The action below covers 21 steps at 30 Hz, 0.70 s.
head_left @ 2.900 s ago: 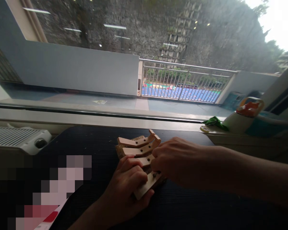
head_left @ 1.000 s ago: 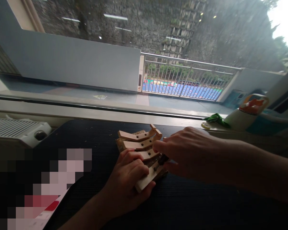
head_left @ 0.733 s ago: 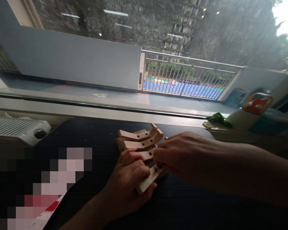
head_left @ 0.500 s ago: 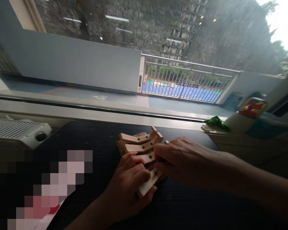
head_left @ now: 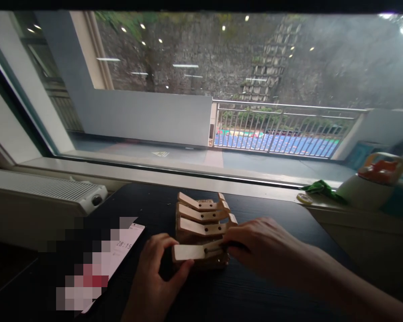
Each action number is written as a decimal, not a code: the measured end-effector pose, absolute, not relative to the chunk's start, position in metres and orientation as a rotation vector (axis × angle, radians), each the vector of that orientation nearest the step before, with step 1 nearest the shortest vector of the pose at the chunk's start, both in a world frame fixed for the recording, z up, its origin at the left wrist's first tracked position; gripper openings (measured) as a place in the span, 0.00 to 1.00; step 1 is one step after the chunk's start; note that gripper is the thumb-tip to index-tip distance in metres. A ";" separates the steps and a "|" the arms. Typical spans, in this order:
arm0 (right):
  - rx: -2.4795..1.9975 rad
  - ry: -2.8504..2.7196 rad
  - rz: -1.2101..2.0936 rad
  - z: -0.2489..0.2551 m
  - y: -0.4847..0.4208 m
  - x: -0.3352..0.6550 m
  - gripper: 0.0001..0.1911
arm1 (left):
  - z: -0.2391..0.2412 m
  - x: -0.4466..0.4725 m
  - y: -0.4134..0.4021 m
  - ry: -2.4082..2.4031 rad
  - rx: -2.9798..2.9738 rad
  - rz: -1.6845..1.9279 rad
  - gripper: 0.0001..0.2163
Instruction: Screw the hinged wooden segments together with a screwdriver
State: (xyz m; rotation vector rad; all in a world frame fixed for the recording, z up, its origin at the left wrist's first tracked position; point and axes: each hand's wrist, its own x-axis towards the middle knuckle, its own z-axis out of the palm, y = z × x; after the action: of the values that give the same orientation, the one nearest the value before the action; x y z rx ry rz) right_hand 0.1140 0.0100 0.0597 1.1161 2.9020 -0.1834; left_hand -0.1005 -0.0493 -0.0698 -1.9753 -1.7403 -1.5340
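Several bent pale wooden pieces with dark round holes point(head_left: 196, 215) lie side by side on a brown block point(head_left: 183, 236), their upturned ends to the right. The nearest wooden piece point(head_left: 188, 252) is held at its left end between the thumb and fingers of my left hand point(head_left: 157, 264). My right hand point(head_left: 255, 239) is closed round a slim tool point(head_left: 216, 247) at that piece's right end. The tool's thin shaft points left, its tip at a hole in the wood. My fingers hide most of its handle.
A phone point(head_left: 126, 250), partly blurred out, lies left on the dark table point(head_left: 275, 286). Behind the table runs a window sill point(head_left: 251, 188) with a green cloth point(head_left: 322, 190) and a white pot with an orange top point(head_left: 362, 188). A white radiator point(head_left: 70, 190) stands left.
The view has levelled and shifted. My left hand has moved back from across the wooden pieces to the nearest one's left end. The tool's shaft now shows beside my right hand.
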 end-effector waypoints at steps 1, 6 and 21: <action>1.100 2.904 -0.154 0.063 0.013 0.110 0.11 | -0.071 -0.097 -0.050 -1.826 -2.002 -1.545 0.12; 1.089 2.914 -0.054 0.074 0.023 0.088 0.12 | -0.049 -0.088 -0.025 -2.105 -2.050 -1.495 0.11; 1.600 3.297 -0.425 -0.023 0.025 0.089 0.14 | -0.040 -0.124 0.022 -1.701 -2.274 -1.503 0.13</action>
State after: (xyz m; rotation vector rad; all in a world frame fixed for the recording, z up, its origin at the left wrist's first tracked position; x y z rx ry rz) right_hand 0.0885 0.0250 -0.0229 1.6004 3.2969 -0.4249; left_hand -0.1240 0.0225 -0.0404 -2.2741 -1.7014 -1.5026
